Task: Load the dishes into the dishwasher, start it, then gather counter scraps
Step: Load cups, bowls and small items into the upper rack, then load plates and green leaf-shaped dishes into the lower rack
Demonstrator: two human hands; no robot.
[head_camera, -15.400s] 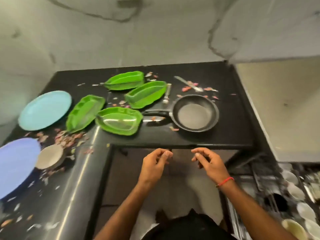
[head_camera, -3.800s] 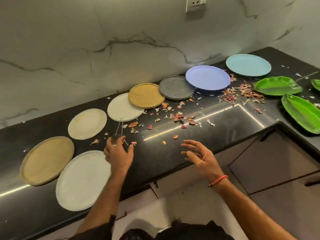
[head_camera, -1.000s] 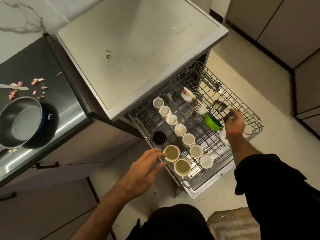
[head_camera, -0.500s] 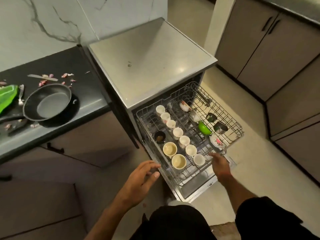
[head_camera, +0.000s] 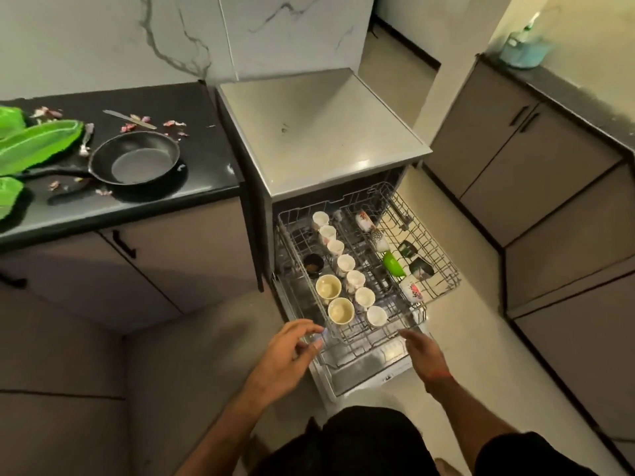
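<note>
At the front edge of the pulled-out upper rack point(head_camera: 443, 269) of the dishwasher point(head_camera: 326, 139): both hands low, empty, holding nothing. Left hand point(head_camera: 285, 355) just short of the rack's near corner, fingers point(head_camera: 309, 329) loosely spread and a little curled; right hand point(head_camera: 421, 352) by the front rail, fingers point(head_camera: 407, 334) straight and close together, touching or nearly touching the wire, hard to tell which. Inside the rack: a row of small white cups point(head_camera: 345, 264), two wider cream cups point(head_camera: 329, 286), a dark cup point(head_camera: 312, 262), a green bowl point(head_camera: 393, 264) and patterned pieces along the right side. Loading step apparently in hand, likely about to push the rack in or fetch more. Left on the black desk point(head_camera: 206, 159): frying pan point(head_camera: 135, 161), green leaf-shaped plates point(head_camera: 37, 146), a knife point(head_camera: 130, 119) and scattered scraps point(head_camera: 171, 124), so much yet to load. Next move calls for an even two-handed push, or a turn back to the desk. Compared with half a second earlier: right hand drawn back from among the cups to the rail, left hand nearer the rack, view swung rightward.
</note>
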